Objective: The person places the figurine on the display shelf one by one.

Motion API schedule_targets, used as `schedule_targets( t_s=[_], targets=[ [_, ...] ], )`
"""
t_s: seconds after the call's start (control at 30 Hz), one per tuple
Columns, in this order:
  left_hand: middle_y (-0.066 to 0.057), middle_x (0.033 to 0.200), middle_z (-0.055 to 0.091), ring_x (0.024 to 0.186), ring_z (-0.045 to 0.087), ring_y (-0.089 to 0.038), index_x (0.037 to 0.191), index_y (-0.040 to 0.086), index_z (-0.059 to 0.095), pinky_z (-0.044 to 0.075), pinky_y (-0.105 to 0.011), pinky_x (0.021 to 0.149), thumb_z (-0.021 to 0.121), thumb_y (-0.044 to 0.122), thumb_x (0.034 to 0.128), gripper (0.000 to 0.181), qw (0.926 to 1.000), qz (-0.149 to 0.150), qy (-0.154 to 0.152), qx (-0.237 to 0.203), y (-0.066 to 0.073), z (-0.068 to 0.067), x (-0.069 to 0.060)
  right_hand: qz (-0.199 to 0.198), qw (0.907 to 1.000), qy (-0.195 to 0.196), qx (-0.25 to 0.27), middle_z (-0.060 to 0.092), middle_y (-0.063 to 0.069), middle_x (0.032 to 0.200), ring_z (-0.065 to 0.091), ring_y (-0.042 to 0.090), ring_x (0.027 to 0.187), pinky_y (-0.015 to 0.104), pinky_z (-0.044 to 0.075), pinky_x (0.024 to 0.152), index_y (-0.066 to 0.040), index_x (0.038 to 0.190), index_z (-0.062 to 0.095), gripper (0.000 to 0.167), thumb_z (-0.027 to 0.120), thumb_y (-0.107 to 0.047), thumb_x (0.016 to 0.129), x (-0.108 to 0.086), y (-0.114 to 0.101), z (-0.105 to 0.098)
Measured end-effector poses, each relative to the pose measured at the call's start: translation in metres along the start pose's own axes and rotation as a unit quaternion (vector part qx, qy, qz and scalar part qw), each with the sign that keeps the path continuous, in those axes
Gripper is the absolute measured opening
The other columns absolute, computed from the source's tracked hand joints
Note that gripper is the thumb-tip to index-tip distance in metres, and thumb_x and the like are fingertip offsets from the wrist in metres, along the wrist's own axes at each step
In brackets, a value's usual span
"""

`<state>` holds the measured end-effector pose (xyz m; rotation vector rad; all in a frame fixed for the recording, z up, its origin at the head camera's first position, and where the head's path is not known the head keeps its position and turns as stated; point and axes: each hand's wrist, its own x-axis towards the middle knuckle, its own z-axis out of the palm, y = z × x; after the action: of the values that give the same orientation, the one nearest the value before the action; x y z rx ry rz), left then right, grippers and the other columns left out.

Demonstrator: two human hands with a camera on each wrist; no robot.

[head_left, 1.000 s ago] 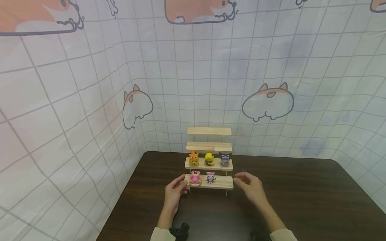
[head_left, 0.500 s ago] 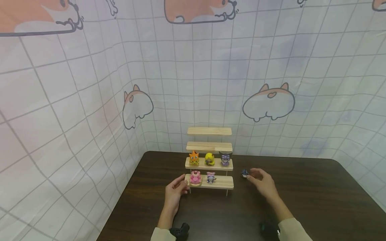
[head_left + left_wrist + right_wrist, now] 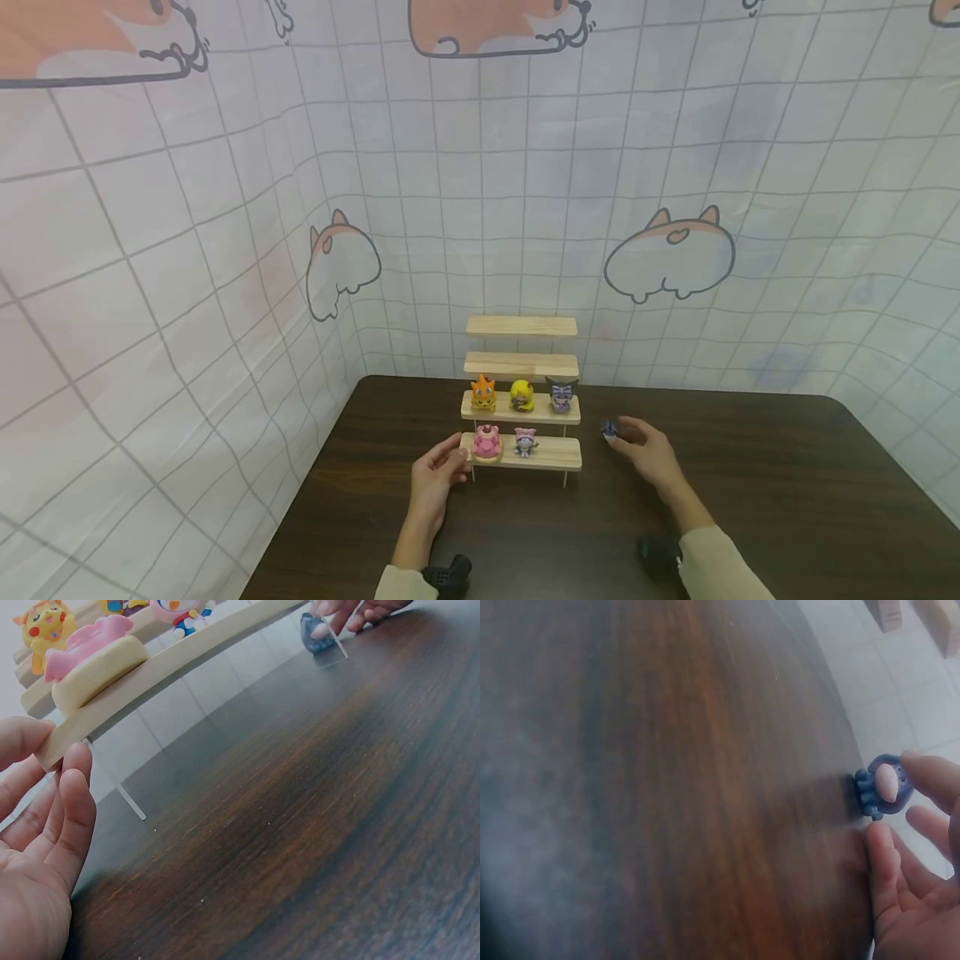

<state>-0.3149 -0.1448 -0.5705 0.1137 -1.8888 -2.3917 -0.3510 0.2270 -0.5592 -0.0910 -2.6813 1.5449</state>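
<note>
A tiered wooden display shelf [image 3: 558, 454] stands on the table, and my left hand [image 3: 432, 482] pinches the left end of its lowest board. In the left wrist view, the thumb [image 3: 22, 740] is above the board and fingers are below. My right hand [image 3: 654, 457] pinches a small dark blue figurine [image 3: 904, 796] standing on the table right of the shelf. A pale oval patch shows on its front; the fingers partly hide it. The lowest board carries a pink figurine [image 3: 487, 445] on a round base and a pink-and-purple figurine [image 3: 525, 442].
On the second board sit an orange figurine [image 3: 483, 393], a yellow figurine [image 3: 521, 397] and a purple figurine [image 3: 561, 396] with black ears. Two bare boards rise behind. Grid-patterned cloth [image 3: 525, 208] surrounds the dark table [image 3: 750, 483]. A black device [image 3: 448, 575] is at the left wrist.
My right hand has left the shelf's right end, moved right, then come back slightly to the blue figurine and closed its fingers on it. The left hand stays at the board.
</note>
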Motion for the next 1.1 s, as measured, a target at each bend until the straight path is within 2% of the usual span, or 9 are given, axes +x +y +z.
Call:
schedule_targets(
  t_s=[0.33,0.63,0.9,1.1],
  targets=[
    [0.002,0.092,0.073,0.074,0.069,-0.009,0.138,-0.003,0.061,0.058,-0.022,0.066,0.071,0.014,0.0971,0.046,1.0,0.0,0.001,0.004,0.001,0.001,0.0,-0.016,0.9997,0.0,-0.017,0.061,0.026,0.137,0.061,0.044,0.121,0.046,0.056,0.091,-0.004,0.146,0.052,0.06,0.072,-0.031,0.097,0.008,0.0,0.001],
    [0.001,0.093,0.073,0.075,0.069,-0.009,0.138,-0.004,0.06,0.058,-0.023,0.066,0.071,0.015,0.0973,0.046,1.0,-0.003,-0.001,0.003,0.001,0.0,-0.001,-0.014,0.9991,0.019,-0.036,0.064,0.025,0.133,0.064,0.04,0.116,0.041,0.055,0.085,-0.004,0.141,0.057,0.054,0.073,-0.025,0.095,0.011,-0.004,0.006],
    [0.0,0.094,0.074,0.075,0.069,-0.009,0.139,-0.004,0.06,0.058,-0.023,0.066,0.071,0.015,0.0976,0.046,1.0,-0.003,-0.002,0.002,0.003,0.001,-0.002,-0.008,0.9991,0.016,-0.039,0.062,0.025,0.136,0.056,0.047,0.128,0.061,0.046,0.103,-0.005,0.14,0.058,0.051,0.072,-0.024,0.095,0.011,-0.004,0.006],
    [0.001,0.093,0.074,0.075,0.069,-0.009,0.139,-0.003,0.06,0.058,-0.023,0.066,0.071,0.015,0.0974,0.046,1.0,-0.004,-0.001,0.005,0.004,0.001,-0.002,-0.009,0.9994,0.013,-0.033,0.063,0.026,0.136,0.054,0.049,0.13,0.063,0.044,0.105,-0.006,0.139,0.061,0.049,0.074,-0.025,0.095,0.011,-0.004,0.006]
  ],
)
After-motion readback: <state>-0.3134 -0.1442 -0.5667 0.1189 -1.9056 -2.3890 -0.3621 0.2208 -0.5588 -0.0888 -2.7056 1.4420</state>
